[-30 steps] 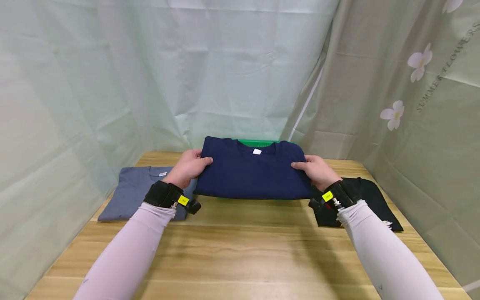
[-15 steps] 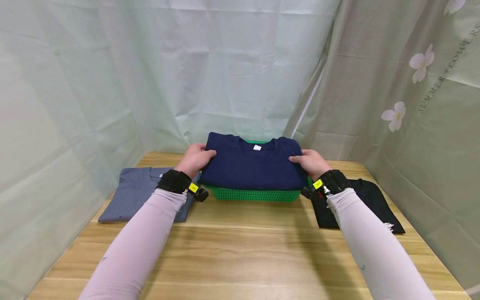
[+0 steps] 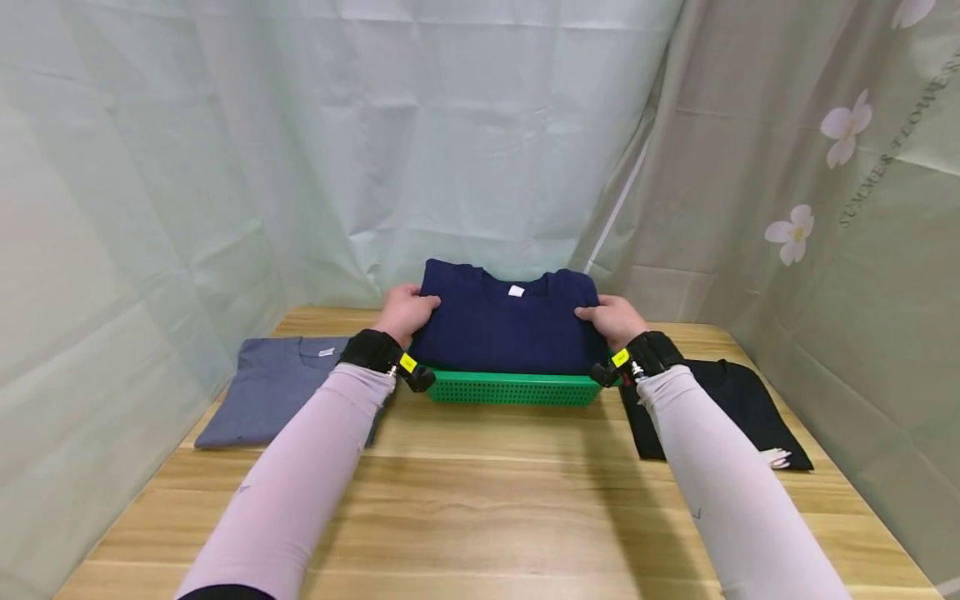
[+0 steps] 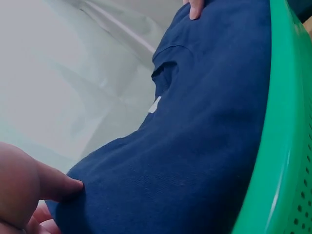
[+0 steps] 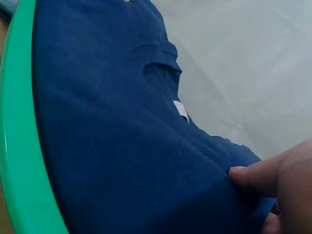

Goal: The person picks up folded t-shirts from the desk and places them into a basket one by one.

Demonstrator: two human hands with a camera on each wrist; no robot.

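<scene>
A folded navy T-shirt [image 3: 510, 329] with a white neck label is held by its two sides over a green plastic basket [image 3: 513, 390]. Its lower edge sits just inside the basket's front rim, while the collar end is raised at the back. My left hand [image 3: 407, 314] pinches the left side, thumb on top and fingers underneath. On the opposite side my right hand [image 3: 617, 320] pinches the cloth the same way. Both wrist views show the thumbs pressing on the navy fabric beside the green rim. The basket's inside is hidden under the shirt.
A folded grey-blue T-shirt [image 3: 281, 387] lies on the wooden table [image 3: 480, 508] at left. At right lies a folded black T-shirt [image 3: 738, 408] with a white print, partly behind the right forearm. Pale curtains [image 3: 465, 150] enclose the back and sides.
Both hands have carried the navy T-shirt away from me and over the basket, its front edge dropping behind the front rim. The basket's front wall, hidden at first, now shows.
</scene>
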